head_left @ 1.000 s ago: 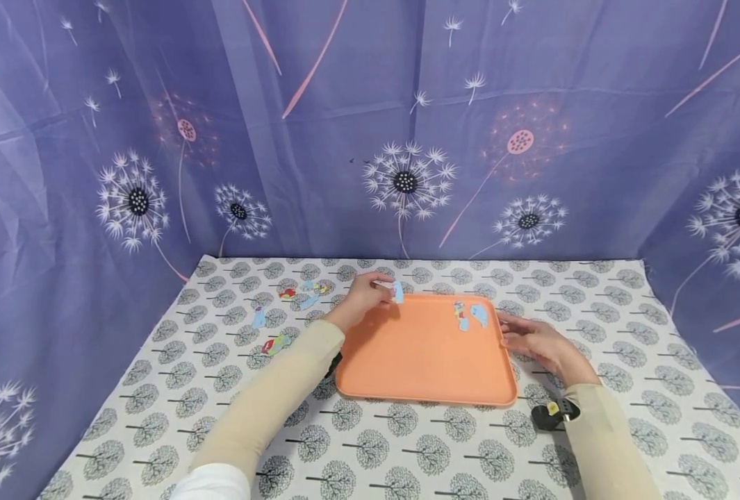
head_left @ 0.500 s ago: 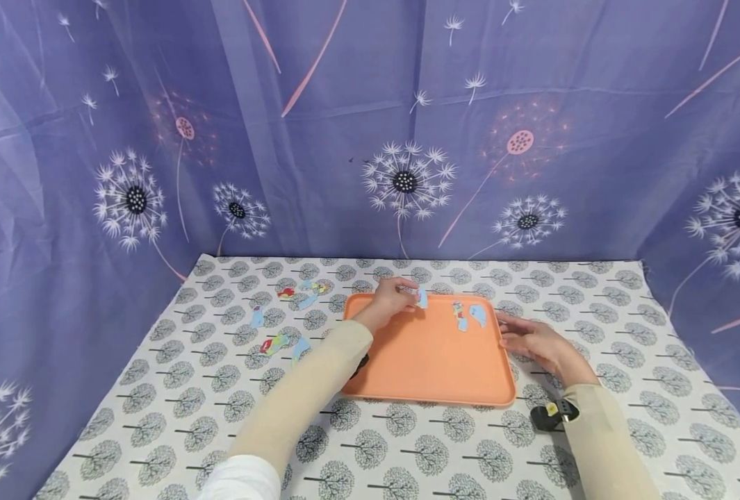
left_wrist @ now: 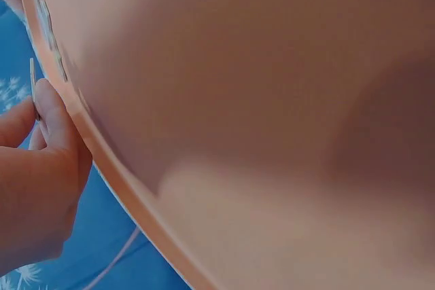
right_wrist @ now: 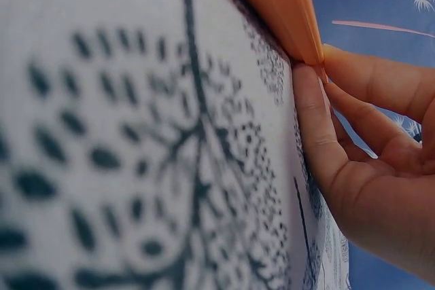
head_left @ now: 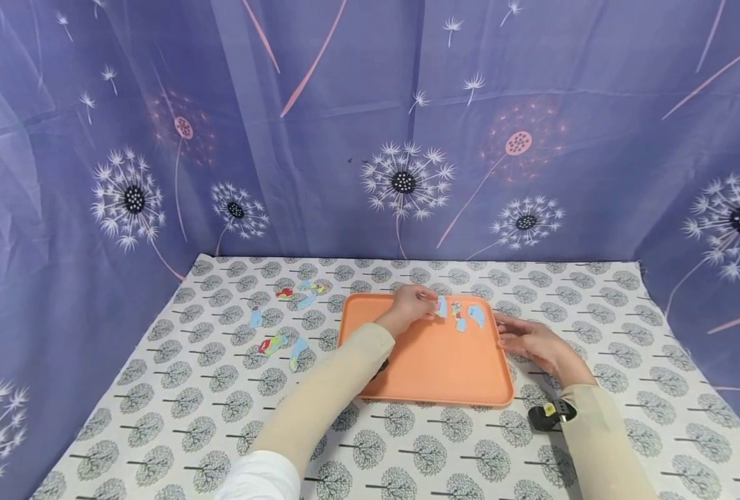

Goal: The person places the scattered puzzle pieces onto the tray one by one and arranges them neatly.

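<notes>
Between thumb and fingers, my left hand (head_left: 412, 305) pinches a small light-blue puzzle piece (head_left: 441, 307) over the back of the orange tray (head_left: 432, 364). The left wrist view shows that puzzle piece (left_wrist: 32, 79) edge-on and upright at the fingertips. Just right of it, a multicoloured piece (head_left: 460, 319) and a light-blue piece (head_left: 476, 315) lie in the tray's back right corner. My right hand (head_left: 535, 344) is at the tray's right side; in the right wrist view its thumb and fingers hold the orange rim (right_wrist: 299, 39).
Left of the tray, several loose pieces lie on the tree-print cloth, among them a red and green piece (head_left: 272, 344), a blue piece (head_left: 256, 317) and a blue-green piece (head_left: 297, 353). A purple dandelion curtain (head_left: 319, 173) stands behind and beside the table.
My left hand has carried the light-blue piece rightward along the tray's back edge, up to the two pieces there. The right hand stays at the rim.
</notes>
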`<state>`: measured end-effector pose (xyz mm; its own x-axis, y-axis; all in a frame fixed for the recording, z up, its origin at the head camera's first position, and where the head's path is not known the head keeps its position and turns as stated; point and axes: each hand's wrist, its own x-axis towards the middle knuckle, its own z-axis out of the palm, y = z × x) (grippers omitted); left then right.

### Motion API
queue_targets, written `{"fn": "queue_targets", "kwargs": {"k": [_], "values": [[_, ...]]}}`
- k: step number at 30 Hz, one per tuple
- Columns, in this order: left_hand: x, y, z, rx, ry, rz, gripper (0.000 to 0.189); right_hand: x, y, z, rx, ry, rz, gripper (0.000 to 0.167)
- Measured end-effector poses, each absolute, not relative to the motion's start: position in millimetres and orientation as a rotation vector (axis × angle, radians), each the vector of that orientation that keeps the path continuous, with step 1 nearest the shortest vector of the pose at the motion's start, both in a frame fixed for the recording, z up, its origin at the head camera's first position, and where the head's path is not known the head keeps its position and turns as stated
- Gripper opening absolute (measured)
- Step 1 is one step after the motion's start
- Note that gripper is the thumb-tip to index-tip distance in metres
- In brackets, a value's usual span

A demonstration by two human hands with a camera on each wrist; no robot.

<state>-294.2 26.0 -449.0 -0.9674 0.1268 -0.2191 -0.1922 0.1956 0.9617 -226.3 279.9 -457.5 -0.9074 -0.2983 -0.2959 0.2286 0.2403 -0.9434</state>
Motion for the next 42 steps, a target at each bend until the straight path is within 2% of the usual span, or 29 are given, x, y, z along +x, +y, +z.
{"fn": "queue_targets", "kwargs": {"k": [29, 42], "values": [[-301.9, 35.5, -457.9, -0.190, 2.393, 1.608, 0.016, -227.3, 279.7, -458.5, -0.044, 2.154, -1.670, 0.074], [-293.8, 31.3, -451.0, -0.192, 2.377, 1.671, 0.020, -226.4, 276.9, -457.1, -0.026, 2.156, -1.682, 0.074]]}}
